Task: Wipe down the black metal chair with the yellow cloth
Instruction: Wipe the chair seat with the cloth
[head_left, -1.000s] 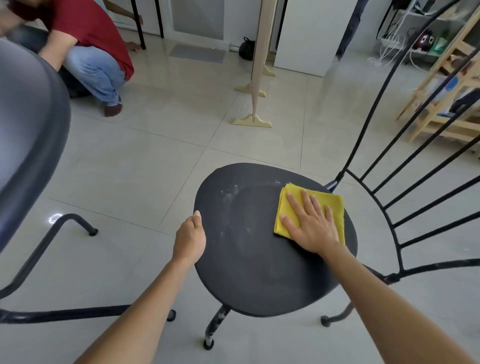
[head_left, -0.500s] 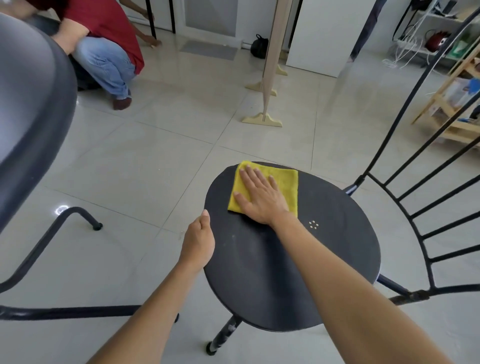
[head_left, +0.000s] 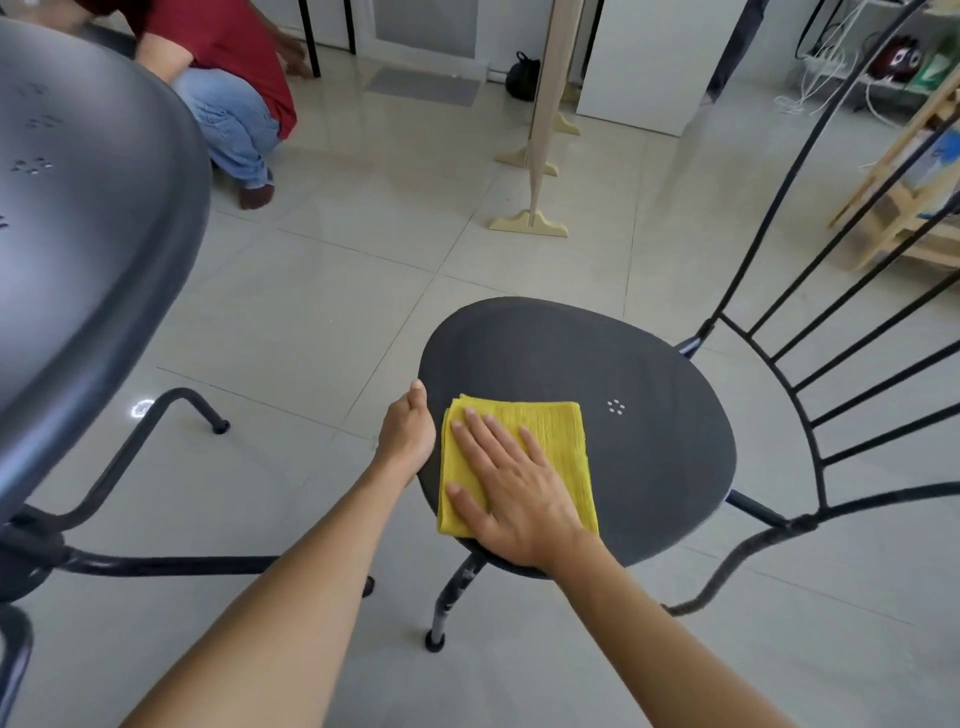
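The black metal chair (head_left: 613, 374) stands on the tiled floor, its round seat facing me and its curved barred back rising on the right. A folded yellow cloth (head_left: 558, 441) lies flat on the near left part of the seat. My right hand (head_left: 511, 493) presses down on the cloth with fingers spread. My left hand (head_left: 408, 436) grips the seat's left rim, right beside the cloth.
A second black chair (head_left: 93, 249) fills the left, its seat close to me and its legs across the floor. A person in a red shirt and jeans (head_left: 228, 98) crouches at the back left. A wooden stand (head_left: 535, 171) and a wooden rack (head_left: 904, 208) stand behind.
My right hand swept the cloth from the seat's right side near the back to its far left edge, then toward me to the near left. My left hand stayed on the rim.
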